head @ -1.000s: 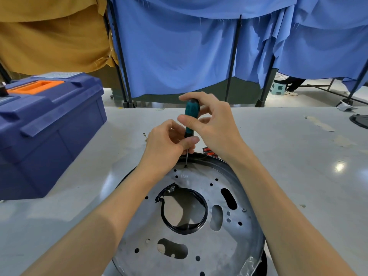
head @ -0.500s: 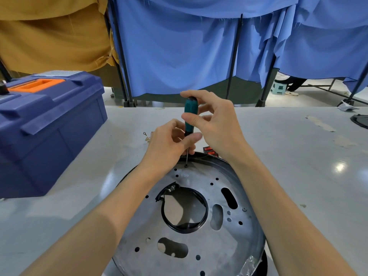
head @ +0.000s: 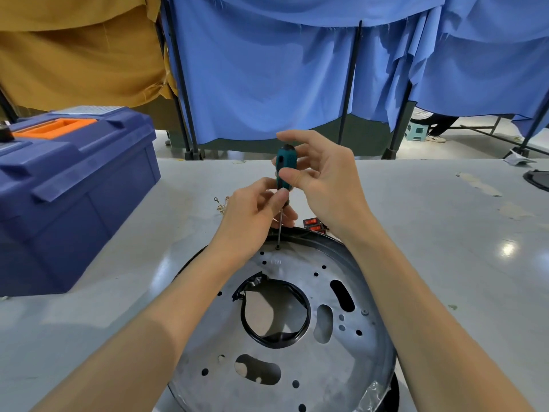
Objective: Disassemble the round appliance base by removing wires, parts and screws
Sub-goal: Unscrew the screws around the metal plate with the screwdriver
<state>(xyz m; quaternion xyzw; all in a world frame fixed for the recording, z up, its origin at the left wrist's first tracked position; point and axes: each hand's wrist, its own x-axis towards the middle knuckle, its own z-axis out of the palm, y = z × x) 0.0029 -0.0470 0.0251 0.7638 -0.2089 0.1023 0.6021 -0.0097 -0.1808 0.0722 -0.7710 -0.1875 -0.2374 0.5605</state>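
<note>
1. Toolbox [head: 74, 203] first, far left on the desk [head: 430, 248]: dark blue plastic, lid shut, an orange handle [head: 56, 126] set into the top. Mustard cloth [head: 74, 55] hangs behind it.
2. Just past the toolbox's right corner, a few small metal terminals [head: 216, 199] lie loose on the desk surface, one with a ring end.
3. The left grip [head: 252, 215] comes up from the near edge with a bare forearm. Its thumb and fingertips are clamped on the screwdriver [head: 284, 171] low down, where the teal handle meets the thin shaft.
4. The screwdriver stands almost upright. Its tip is planted in a hole near the far edge of the round base [head: 335, 367], which sits at the centre of the desk, right in front of the person. The base shows a bare metal plate full of holes and slots, with a black ring [head: 306, 316] lining the large central opening; part of that ring is torn and curled up on the left.
5. The right grip [head: 323, 185] is closed on the upper handle, thumb on the near side, fingers round the far side, forefinger arched over the cap.
6. Below that wrist, two red rocker switches [head: 312, 223] rest on the desk just beyond the base's far rim.
7. One screw [head: 364, 312] sits in the plate on its right side, beside a long dark slot. Clear tape [head: 371, 396] clings to the near right rim.
8. At the far right edge, a dark rounded object [head: 537, 179] is cut off from sight. Blue curtains [head: 267, 78] on black poles close off the back.
</note>
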